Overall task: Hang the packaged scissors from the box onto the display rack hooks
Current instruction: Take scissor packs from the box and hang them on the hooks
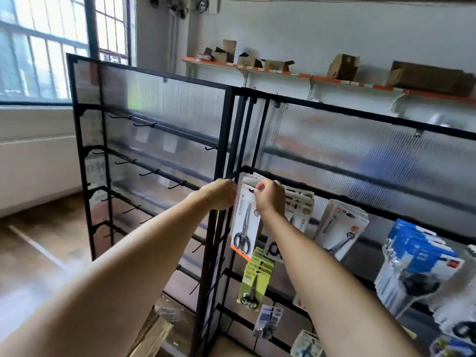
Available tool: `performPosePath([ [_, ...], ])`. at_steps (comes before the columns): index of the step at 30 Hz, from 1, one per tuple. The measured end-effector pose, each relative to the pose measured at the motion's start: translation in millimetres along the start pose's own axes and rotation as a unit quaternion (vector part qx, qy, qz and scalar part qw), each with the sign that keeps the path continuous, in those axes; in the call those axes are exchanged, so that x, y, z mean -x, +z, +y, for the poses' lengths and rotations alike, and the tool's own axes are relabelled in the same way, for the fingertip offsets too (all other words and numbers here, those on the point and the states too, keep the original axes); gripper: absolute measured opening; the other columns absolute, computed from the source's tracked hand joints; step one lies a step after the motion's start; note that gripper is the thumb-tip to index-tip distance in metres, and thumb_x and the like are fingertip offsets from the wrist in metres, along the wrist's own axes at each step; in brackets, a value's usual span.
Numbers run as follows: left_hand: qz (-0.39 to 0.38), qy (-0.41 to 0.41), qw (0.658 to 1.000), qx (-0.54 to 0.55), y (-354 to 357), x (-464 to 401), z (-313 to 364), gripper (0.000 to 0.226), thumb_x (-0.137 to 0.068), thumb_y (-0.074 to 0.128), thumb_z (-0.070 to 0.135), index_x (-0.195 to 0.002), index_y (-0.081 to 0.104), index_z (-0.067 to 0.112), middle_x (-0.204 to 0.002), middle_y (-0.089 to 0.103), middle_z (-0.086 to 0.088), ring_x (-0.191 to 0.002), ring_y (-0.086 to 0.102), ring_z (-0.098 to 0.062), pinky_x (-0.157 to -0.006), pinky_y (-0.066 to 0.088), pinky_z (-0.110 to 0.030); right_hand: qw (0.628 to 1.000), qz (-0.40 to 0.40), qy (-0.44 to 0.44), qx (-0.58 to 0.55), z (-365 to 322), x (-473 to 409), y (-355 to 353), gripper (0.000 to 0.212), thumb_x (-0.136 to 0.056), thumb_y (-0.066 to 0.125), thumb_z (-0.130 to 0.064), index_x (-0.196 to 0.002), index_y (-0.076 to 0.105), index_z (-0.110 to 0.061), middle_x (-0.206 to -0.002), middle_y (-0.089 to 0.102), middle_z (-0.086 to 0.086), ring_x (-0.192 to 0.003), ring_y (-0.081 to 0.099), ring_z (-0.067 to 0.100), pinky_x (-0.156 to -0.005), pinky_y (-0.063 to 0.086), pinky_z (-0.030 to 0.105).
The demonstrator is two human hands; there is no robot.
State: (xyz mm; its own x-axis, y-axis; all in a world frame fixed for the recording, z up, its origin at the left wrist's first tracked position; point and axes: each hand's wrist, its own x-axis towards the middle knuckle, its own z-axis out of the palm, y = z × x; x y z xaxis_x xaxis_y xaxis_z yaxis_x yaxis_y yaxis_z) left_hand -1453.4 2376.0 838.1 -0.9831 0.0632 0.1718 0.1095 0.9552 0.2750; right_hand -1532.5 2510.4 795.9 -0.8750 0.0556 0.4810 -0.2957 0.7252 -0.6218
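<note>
Both your hands are up at the top of the scissors pack (243, 222), which hangs straight down between them against the black display rack (334, 199). Your right hand (270, 198) pinches the pack's top edge with curled fingers. Your left hand (221, 194) touches the pack's left side, but its fingers are hidden.

Black matt metal rack (221, 161) – ribbed translucent plastic panels (180, 104); glossy card-and-plastic scissors pack (244, 222); brown cardboard boxes (343, 67).
</note>
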Motion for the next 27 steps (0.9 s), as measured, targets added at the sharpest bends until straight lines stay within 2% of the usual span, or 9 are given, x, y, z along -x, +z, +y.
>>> performPosePath([
  [3,-0.001,-0.003,1.000,0.015,5.2,-2.8,1.0,0.017,-0.094,0.055,0.014,-0.106,0.066,0.010,-0.104,0.067,-0.006,-0.088,0.064,-0.021,-0.075,0.052,-0.029,1.000,-0.010,0.010,0.018,1.8,1.6,3.5,0.016,-0.078,0.047,0.001,-0.080,0.051,-0.015,-0.093,0.060,0.010,-0.079,0.053,0.027,-0.059,0.032,0.029],
  [8,-0.023,-0.013,0.999,0.026,32.9,-5.5,2.0,0.017,-0.089,0.054,0.012,-0.101,0.066,0.009,-0.100,0.066,-0.010,-0.089,0.063,-0.028,-0.079,0.054,-0.038,0.995,-0.053,0.073,-0.033,23.2,27.7,15.6,0.046,-0.085,0.051,-0.003,-0.130,0.040,-0.003,-0.122,0.050,0.020,-0.110,0.053,0.036,-0.083,0.046,0.042],
  [10,-0.049,-0.005,0.999,0.018,52.3,-2.7,3.6,0.017,-0.088,0.057,0.009,-0.103,0.067,0.008,-0.100,0.067,-0.011,-0.087,0.064,-0.027,-0.076,0.055,-0.037,0.991,-0.086,0.093,-0.046,39.9,47.5,18.3,0.045,-0.085,0.057,-0.015,-0.126,0.041,-0.004,-0.120,0.052,0.020,-0.109,0.055,0.035,-0.087,0.048,0.044],
  [12,-0.075,-0.004,0.997,0.016,77.2,1.5,4.8,0.018,-0.087,0.058,0.007,-0.103,0.067,0.008,-0.100,0.068,-0.011,-0.085,0.064,-0.025,-0.071,0.054,-0.033,0.986,-0.127,0.098,-0.052,61.2,71.8,15.9,0.037,-0.081,0.060,-0.025,-0.111,0.048,-0.008,-0.107,0.055,0.014,-0.094,0.056,0.029,-0.079,0.049,0.043],
  [15,-0.121,0.010,0.993,0.000,118.3,8.5,8.0,0.023,-0.089,0.051,0.006,-0.106,0.066,0.009,-0.104,0.066,-0.009,-0.088,0.061,-0.024,-0.075,0.052,-0.032,0.970,-0.216,0.109,-0.020,104.9,108.9,17.1,0.012,-0.083,0.058,-0.011,-0.091,0.050,-0.015,-0.087,0.054,0.004,-0.074,0.050,0.019,-0.060,0.042,0.032],
  [16,-0.144,0.019,0.989,-0.003,133.8,12.1,13.5,0.022,-0.090,0.050,0.006,-0.107,0.064,0.008,-0.108,0.065,-0.009,-0.088,0.059,-0.023,-0.077,0.052,-0.031,0.961,-0.248,0.119,-0.007,126.1,123.1,18.9,0.015,-0.083,0.058,-0.007,-0.090,0.049,-0.017,-0.085,0.054,0.004,-0.074,0.052,0.020,-0.059,0.040,0.031],
  [22,-0.227,0.032,0.973,-0.010,232.6,33.1,53.9,0.029,-0.090,0.050,0.020,-0.119,0.057,0.023,-0.115,0.062,-0.008,-0.091,0.060,-0.026,-0.069,0.048,-0.030,0.928,-0.319,0.193,0.020,227.5,199.4,-10.5,0.024,-0.084,0.065,-0.020,-0.105,0.057,-0.013,-0.107,0.061,0.007,-0.093,0.057,0.023,-0.072,0.042,0.030],
  [25,-0.276,0.077,0.958,-0.016,287.3,45.3,87.9,0.035,-0.092,0.051,0.031,-0.127,0.054,0.026,-0.126,0.060,-0.004,-0.107,0.060,-0.028,-0.081,0.051,-0.032,0.910,-0.314,0.270,0.019,276.2,234.8,-35.9,0.038,-0.086,0.067,-0.028,-0.118,0.057,-0.012,-0.116,0.061,0.007,-0.106,0.060,0.026,-0.083,0.047,0.031],
  [27,-0.318,0.104,0.942,-0.029,325.0,51.9,118.4,0.039,-0.093,0.050,0.032,-0.131,0.050,0.026,-0.133,0.056,-0.004,-0.115,0.057,-0.028,-0.089,0.049,-0.033,0.901,-0.295,0.317,0.015,308.9,260.3,-56.2,0.039,-0.087,0.067,-0.025,-0.121,0.055,-0.010,-0.118,0.061,0.009,-0.107,0.060,0.028,-0.080,0.046,0.031],
])
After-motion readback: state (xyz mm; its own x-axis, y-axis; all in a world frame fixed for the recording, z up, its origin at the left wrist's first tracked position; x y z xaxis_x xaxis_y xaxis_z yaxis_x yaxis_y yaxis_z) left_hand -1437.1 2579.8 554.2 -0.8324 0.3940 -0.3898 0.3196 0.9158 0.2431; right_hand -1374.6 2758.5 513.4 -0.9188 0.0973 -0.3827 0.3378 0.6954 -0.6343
